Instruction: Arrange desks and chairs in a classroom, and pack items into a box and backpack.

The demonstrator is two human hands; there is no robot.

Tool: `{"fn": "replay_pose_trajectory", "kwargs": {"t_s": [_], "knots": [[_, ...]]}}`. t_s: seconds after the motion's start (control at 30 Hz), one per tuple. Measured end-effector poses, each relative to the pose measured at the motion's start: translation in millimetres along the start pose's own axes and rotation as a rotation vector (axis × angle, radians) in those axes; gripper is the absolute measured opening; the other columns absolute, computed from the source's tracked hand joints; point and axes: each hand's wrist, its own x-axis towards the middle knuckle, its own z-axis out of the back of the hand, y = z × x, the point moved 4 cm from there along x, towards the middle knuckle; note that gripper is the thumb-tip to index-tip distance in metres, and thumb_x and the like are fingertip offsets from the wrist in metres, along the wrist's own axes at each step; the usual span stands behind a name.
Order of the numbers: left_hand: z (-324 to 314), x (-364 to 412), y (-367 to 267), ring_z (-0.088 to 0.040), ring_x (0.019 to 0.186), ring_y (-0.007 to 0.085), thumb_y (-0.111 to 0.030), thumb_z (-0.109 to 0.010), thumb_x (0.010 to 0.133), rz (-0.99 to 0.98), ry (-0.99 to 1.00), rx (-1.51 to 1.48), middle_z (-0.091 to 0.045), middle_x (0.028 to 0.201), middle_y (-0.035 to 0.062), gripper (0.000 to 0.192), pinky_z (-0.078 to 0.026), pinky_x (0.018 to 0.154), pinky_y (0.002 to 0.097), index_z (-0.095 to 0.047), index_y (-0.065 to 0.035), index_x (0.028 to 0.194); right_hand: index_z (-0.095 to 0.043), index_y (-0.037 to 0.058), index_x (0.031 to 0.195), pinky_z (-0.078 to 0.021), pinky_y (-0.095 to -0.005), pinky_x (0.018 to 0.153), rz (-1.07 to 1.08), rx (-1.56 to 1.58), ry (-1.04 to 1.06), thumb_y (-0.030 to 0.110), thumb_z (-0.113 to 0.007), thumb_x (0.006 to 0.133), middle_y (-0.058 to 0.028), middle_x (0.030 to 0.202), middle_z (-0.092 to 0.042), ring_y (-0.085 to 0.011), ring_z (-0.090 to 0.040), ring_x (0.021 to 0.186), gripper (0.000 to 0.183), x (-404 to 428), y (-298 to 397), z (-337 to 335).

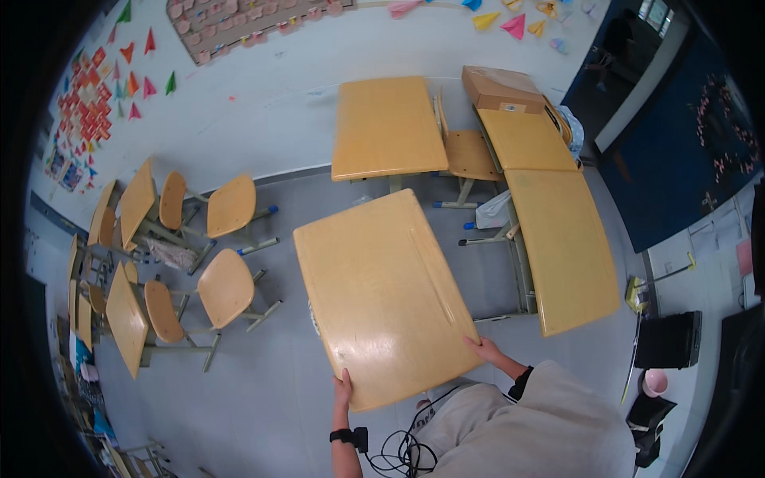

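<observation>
A school desk with a pale wooden top (388, 299) stands or hangs right before me, turned at an angle; its legs are hidden beneath the top. My left hand (343, 388) grips its near left corner, thumb on the top and fingers out of sight below. At the near right corner my right hand (485, 350) holds the edge in the same way. Past the far edge is another wooden desk (388, 128) against the wall, with a wooden chair (472, 155) at its right side. Whether the held desk touches the floor cannot be told.
On the right, a row of desks (565, 251) carries a cardboard box (502, 89) at its far end. Wooden chairs (227, 287) and desks (127, 319) stand at the left. A black case (666, 339) and a pink bowl (655, 382) lie by the right wall. Looped black cable (406, 457) hangs near my legs.
</observation>
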Motion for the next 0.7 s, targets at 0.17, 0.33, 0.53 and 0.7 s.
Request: {"fn": "replay_pose_trajectory", "kwargs": {"t_s": [0.17, 0.33, 0.53, 0.7], "knots": [[-8, 65, -43, -0.051, 0.084, 0.0303, -0.048, -0.041, 0.08, -0.064, 0.082, 0.178, -0.052, 0.09, 0.0244, 0.056, -0.04, 0.073, 0.0349, -0.035, 0.0055, 0.098, -0.054, 0.0004, 0.096, -0.0416, -0.0249, 0.063, 0.006, 0.253, -0.084, 0.046, -0.051, 0.076, -0.0051, 0.078, -0.058, -0.0112, -0.052, 0.071, 0.05, -5, 25, -4], [-16, 98, -78, -0.052, 0.082, 0.0313, -0.049, -0.042, 0.08, -0.034, 0.116, 0.221, -0.052, 0.088, 0.0245, 0.055, -0.04, 0.072, 0.0359, -0.036, 0.0035, 0.096, -0.052, -0.0009, 0.094, -0.0415, -0.0248, 0.062, -0.123, 0.144, -0.193, 0.044, -0.05, 0.077, -0.0036, 0.076, -0.056, -0.0106, -0.051, 0.07, 0.048, 14, 31, -1], [-12, 114, -82, -0.053, 0.08, 0.0269, -0.049, -0.043, 0.079, -0.028, 0.17, 0.197, -0.053, 0.087, 0.0219, 0.055, -0.042, 0.069, 0.035, -0.037, 0.002, 0.097, -0.053, 0.0003, 0.095, -0.0418, -0.0249, 0.063, -0.104, 0.242, -0.169, 0.043, -0.05, 0.078, -0.0035, 0.08, -0.057, -0.0107, -0.052, 0.072, 0.046, 18, 44, -12], [5, 136, -78, -0.054, 0.075, 0.025, -0.045, -0.048, 0.078, 0.05, 0.284, 0.369, -0.056, 0.082, 0.0177, 0.05, -0.042, 0.068, 0.0347, -0.047, 0.0031, 0.092, -0.054, 0.0011, 0.097, -0.042, -0.0253, 0.066, -0.056, 0.229, -0.267, 0.042, -0.054, 0.076, -0.0057, 0.083, -0.058, -0.0112, -0.053, 0.075, 0.046, 25, 34, -18]]}}
